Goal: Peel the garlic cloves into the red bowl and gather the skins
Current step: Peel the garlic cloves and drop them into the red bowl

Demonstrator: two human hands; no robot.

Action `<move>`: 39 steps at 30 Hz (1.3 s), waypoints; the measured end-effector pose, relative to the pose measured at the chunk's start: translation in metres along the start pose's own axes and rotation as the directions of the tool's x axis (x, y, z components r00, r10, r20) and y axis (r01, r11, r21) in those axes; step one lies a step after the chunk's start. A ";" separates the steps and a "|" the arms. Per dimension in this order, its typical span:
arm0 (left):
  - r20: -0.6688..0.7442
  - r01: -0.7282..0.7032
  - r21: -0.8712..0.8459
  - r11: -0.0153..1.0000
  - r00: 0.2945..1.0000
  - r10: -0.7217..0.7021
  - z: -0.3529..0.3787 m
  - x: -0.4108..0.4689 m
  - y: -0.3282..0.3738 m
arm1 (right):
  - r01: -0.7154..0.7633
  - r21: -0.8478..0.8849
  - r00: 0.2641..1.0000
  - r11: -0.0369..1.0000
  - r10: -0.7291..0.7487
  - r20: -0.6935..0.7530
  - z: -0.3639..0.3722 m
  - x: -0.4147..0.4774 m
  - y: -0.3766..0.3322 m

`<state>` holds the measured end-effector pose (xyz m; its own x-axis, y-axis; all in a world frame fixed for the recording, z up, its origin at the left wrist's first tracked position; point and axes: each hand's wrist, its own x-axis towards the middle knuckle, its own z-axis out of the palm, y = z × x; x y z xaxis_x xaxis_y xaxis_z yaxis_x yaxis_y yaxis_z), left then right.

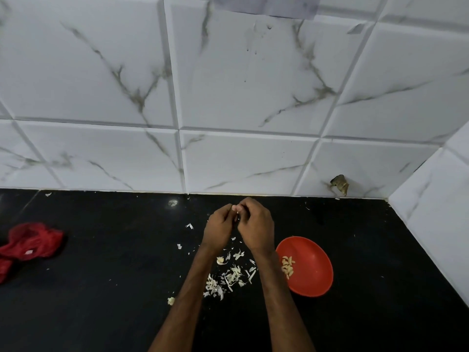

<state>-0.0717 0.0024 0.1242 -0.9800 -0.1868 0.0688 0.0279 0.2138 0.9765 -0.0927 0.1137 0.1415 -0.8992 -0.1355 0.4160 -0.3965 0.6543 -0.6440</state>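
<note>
No legible text, number, brand or sign appears in this view. The only candidate is a small white tag [28, 252] on the red cloth [38, 237] at the left of the surface [106, 295]; it is too small and blurred to read.

L hand [219, 226] & R hand [256, 224] meet above the glossy black stone bench [101, 288], fingers curled, pinching a small pale garlic clove [236, 211] btwn fingertips. Under the forearms: scattered papery white garlic skins [229, 275]. Round red plastic bowl [317, 283] just R of the right forearm holds peeled cloves [288, 266]. Crumpled red mesh cloth [30, 243] far L; white marble-veined wall tiles [228, 97] behind.
</note>
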 end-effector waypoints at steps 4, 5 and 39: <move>-0.067 -0.046 0.159 0.986 0.996 0.058 0.006 -0.004 -0.001 | -0.118 -0.129 0.991 0.985 0.124 0.042 -0.006 0.001 -0.006; -0.084 -0.056 0.196 0.979 0.994 0.074 0.007 -0.005 0.000 | -0.145 -0.150 0.986 0.978 0.155 0.054 -0.007 0.002 -0.007; 0.100 -0.101 0.276 0.956 0.992 0.076 -0.014 -0.006 0.008 | -0.483 0.503 0.875 0.717 0.406 0.263 -0.001 0.002 -0.005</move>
<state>-0.0632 -0.0084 0.1344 -0.9898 -0.0737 0.1220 0.0709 0.4878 0.8701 -0.0924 0.1105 0.1464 -0.9966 -0.0488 -0.0656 0.0570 0.1605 -0.9854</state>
